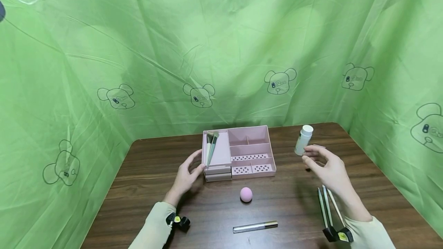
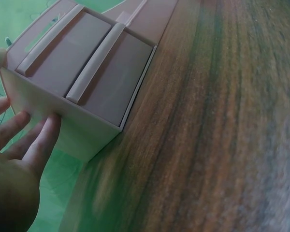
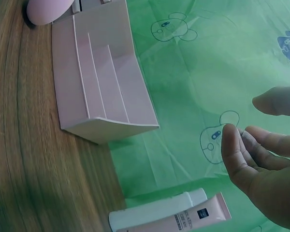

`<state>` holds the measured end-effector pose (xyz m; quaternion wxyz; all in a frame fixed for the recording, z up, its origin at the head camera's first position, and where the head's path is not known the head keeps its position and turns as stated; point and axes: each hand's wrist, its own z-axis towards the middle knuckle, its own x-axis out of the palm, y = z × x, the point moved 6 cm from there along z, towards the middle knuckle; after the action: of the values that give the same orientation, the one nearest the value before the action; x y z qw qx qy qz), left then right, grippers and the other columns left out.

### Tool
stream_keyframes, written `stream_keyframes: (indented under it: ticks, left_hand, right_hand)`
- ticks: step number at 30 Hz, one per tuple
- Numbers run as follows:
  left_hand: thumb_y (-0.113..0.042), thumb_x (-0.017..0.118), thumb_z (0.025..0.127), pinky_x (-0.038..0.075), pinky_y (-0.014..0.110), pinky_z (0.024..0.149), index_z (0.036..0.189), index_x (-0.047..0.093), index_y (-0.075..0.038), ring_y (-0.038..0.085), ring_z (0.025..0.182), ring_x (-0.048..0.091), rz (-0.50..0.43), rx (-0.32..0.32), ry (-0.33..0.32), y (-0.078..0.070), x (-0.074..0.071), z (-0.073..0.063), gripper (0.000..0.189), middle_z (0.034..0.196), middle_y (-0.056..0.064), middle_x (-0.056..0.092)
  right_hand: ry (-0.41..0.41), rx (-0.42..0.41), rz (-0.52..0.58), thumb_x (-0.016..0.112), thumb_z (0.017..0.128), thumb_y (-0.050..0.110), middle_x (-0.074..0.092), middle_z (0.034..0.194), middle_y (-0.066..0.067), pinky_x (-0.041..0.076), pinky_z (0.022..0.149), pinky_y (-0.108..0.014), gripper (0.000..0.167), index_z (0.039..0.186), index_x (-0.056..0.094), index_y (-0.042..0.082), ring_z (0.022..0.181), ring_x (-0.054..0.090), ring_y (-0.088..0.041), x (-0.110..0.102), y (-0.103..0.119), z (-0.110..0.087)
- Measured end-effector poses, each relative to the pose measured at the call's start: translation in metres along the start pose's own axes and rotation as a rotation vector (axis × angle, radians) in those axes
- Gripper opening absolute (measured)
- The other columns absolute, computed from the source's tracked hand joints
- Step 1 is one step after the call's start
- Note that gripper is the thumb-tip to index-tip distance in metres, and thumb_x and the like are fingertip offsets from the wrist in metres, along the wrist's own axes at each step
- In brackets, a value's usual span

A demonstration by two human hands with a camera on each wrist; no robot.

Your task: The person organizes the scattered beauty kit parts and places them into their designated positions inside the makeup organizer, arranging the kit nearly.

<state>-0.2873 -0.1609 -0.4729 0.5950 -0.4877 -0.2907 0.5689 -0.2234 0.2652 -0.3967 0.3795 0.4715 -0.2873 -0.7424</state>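
A pink desk organizer (image 1: 252, 129) with compartments and two small drawers (image 2: 99, 72) stands at the back middle of the table. My left hand (image 1: 186, 175) rests its fingertips on the organizer's left side, fingers mostly straight, thumb near the front corner. Two makeup brushes (image 1: 212, 147) lie on top above the drawers. On the right, my right hand (image 1: 327, 168) hovers with loosely bent fingers and nothing between them. Closest to it are a white bottle (image 1: 303, 141), standing upright, and a pink cream tube (image 3: 203, 216), mostly hidden behind the hand in the head view.
A pink ball-shaped item (image 1: 246, 194) sits in front of the organizer. Nearer the front lies a silver and gold tube (image 1: 255, 226). Several thin pencil-like sticks (image 1: 326, 206) lie beside the right wrist. Green printed cloth (image 1: 235, 49) surrounds the wooden table (image 1: 152, 164).
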Motion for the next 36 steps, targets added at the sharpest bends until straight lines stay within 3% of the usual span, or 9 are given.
stream_keyframes:
  ticks: [13,21,29,36]
  left_hand:
    - [-0.004,0.063,0.093,0.048,0.048,0.102,0.141,0.043,0.006,0.049,0.12,0.05,-0.001,0.01,0.004,-0.001,0.001,-0.001,0.053,0.131,0.031,0.055]
    - [-0.005,0.064,0.093,0.048,0.049,0.101,0.141,0.042,0.007,0.05,0.119,0.05,-0.002,0.03,0.003,0.0,0.0,-0.001,0.054,0.13,0.032,0.055]
    - [-0.006,0.064,0.093,0.047,0.051,0.102,0.142,0.043,0.006,0.049,0.12,0.05,0.006,0.023,0.007,0.002,-0.001,-0.001,0.054,0.13,0.031,0.055]
    - [-0.005,0.063,0.093,0.046,0.054,0.101,0.142,0.042,0.006,0.049,0.12,0.051,0.008,0.035,0.004,0.004,-0.001,0.0,0.054,0.13,0.031,0.055]
  right_hand:
    - [-0.047,-0.016,-0.058,0.069,0.09,0.01,0.067,0.092,0.018,0.049,0.075,-0.003,0.028,0.117,0.065,0.002,0.086,0.059,0.012,-0.02,-0.006,-0.004]
    - [-0.063,-0.027,-0.061,0.071,0.09,0.012,0.071,0.095,0.008,0.049,0.074,-0.003,0.031,0.118,0.064,0.0,0.086,0.059,0.011,-0.026,-0.011,-0.006]
    - [-0.091,-0.023,-0.084,0.071,0.089,0.008,0.064,0.089,0.027,0.048,0.072,-0.002,0.029,0.116,0.065,-0.002,0.083,0.058,0.014,-0.035,-0.021,-0.01]
    - [-0.103,-0.008,-0.073,0.07,0.088,0.007,0.064,0.087,0.026,0.049,0.072,-0.002,0.028,0.114,0.063,-0.004,0.08,0.059,0.014,-0.04,-0.028,-0.013]
